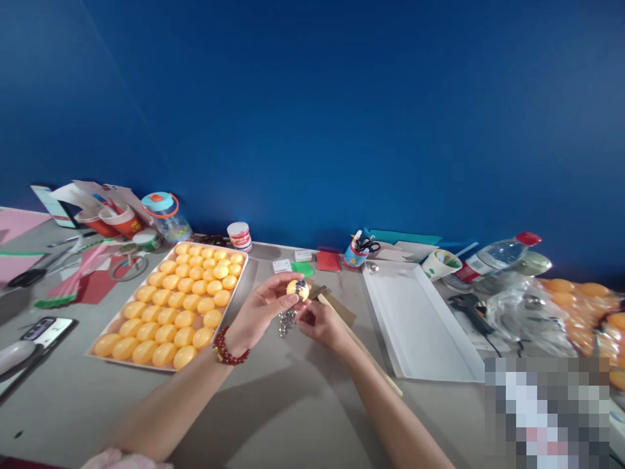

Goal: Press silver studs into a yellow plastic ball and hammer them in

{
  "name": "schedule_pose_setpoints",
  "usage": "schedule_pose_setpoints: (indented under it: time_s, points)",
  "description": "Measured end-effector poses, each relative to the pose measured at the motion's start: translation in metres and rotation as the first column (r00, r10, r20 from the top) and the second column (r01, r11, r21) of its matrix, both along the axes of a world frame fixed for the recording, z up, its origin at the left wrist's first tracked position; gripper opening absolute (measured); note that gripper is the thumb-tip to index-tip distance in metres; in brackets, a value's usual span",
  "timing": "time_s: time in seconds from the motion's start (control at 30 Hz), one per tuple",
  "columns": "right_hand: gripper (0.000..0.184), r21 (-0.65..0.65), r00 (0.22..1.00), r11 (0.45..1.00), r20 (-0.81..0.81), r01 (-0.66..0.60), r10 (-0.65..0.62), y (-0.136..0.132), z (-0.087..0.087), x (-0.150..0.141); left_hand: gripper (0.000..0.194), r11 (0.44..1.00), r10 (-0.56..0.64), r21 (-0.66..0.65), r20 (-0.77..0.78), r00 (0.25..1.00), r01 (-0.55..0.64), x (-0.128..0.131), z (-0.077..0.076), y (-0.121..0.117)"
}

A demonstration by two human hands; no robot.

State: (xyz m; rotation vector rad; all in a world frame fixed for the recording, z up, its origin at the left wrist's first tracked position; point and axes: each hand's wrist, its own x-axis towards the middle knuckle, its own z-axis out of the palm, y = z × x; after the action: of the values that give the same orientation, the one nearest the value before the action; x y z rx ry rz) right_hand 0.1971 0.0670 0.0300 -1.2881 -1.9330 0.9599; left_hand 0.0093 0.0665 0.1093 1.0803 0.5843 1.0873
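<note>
My left hand (268, 299), with a dark red bead bracelet on the wrist, grips an orange ping-pong ball (294, 291) between thumb and fingers. Dark marks or pieces show on the ball's surface. Close below and to the right, my right hand (319, 320) has its fingers pinched together; what they hold, if anything, is hidden. A small heap of shiny silver metal pieces (286, 322) lies on the table beneath my hands. To the left, a shallow white tray (90, 352) bears rows of plain orange balls. Brown card (342, 311) lies behind my right hand.
At right lies a long white tray (420, 326), with a plastic bottle (498, 257), a black glue gun (469, 311) and bagged orange balls (576, 319) beyond. A cup with scissors (355, 255) stands at the back. A phone (46, 332) lies at left.
</note>
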Motion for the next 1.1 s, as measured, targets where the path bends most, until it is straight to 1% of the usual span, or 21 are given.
schedule_pose_setpoints:
  time_s: [0.07,0.17,0.23,0.3,0.33,0.43,0.57,0.67,0.77,0.87,0.97,1.1]
  points:
    - [0.003,-0.027,0.998,1.000,-0.063,0.003,-0.004,0.001,0.006,0.005,0.035,1.000,-0.003,0.000,-0.012,1.000,0.003,-0.001,0.002,-0.001]
    - [0.013,-0.084,0.982,0.996,-0.185,0.021,-0.036,0.001,0.021,0.013,0.035,1.000,-0.006,-0.003,-0.036,0.999,0.006,-0.001,0.005,-0.003]
    - [0.019,-0.175,0.915,0.982,-0.383,0.064,-0.128,-0.002,0.036,0.018,0.035,1.000,-0.012,-0.008,-0.051,0.999,0.012,-0.001,0.007,-0.004]
    - [0.023,-0.225,0.828,0.969,-0.521,0.103,-0.209,-0.007,0.051,0.021,0.035,1.000,-0.013,-0.014,-0.055,0.998,0.013,0.000,0.009,-0.005]
    - [0.023,-0.250,0.792,0.963,-0.566,0.101,-0.230,-0.010,0.057,0.023,0.035,1.000,-0.009,-0.017,-0.051,0.999,0.008,0.001,0.010,-0.005]
    - [0.024,-0.276,0.707,0.959,-0.666,0.063,-0.238,-0.020,0.073,0.024,0.033,1.000,0.005,-0.019,-0.033,0.999,-0.005,0.003,0.013,-0.007]
    - [0.028,-0.308,0.623,0.951,-0.750,-0.033,-0.222,-0.029,0.084,0.023,0.032,1.000,-0.026,-0.005,-0.014,1.000,0.026,0.005,0.014,-0.010]
    - [0.023,-0.332,0.611,0.938,-0.765,-0.102,-0.204,-0.033,0.088,0.020,0.032,0.999,-0.033,0.007,-0.010,0.999,0.033,0.004,0.014,-0.011]
    - [0.018,-0.333,0.611,0.935,-0.767,-0.120,-0.195,-0.036,0.090,0.016,0.034,0.999,-0.029,0.032,-0.057,0.998,0.031,0.004,0.014,-0.012]
    - [0.019,-0.334,0.604,0.937,-0.769,-0.101,-0.209,-0.039,0.092,0.011,0.039,0.998,-0.048,0.044,-0.098,0.994,0.052,0.004,0.013,-0.014]
    - [0.023,-0.339,0.612,0.939,-0.756,-0.063,-0.233,-0.040,0.092,0.008,0.042,0.996,-0.066,0.048,-0.100,0.993,0.071,0.005,0.012,-0.016]
    - [0.027,-0.348,0.637,0.937,-0.728,-0.024,-0.254,-0.041,0.093,0.006,0.037,0.992,-0.033,0.112,-0.160,0.987,0.051,0.004,0.013,-0.018]
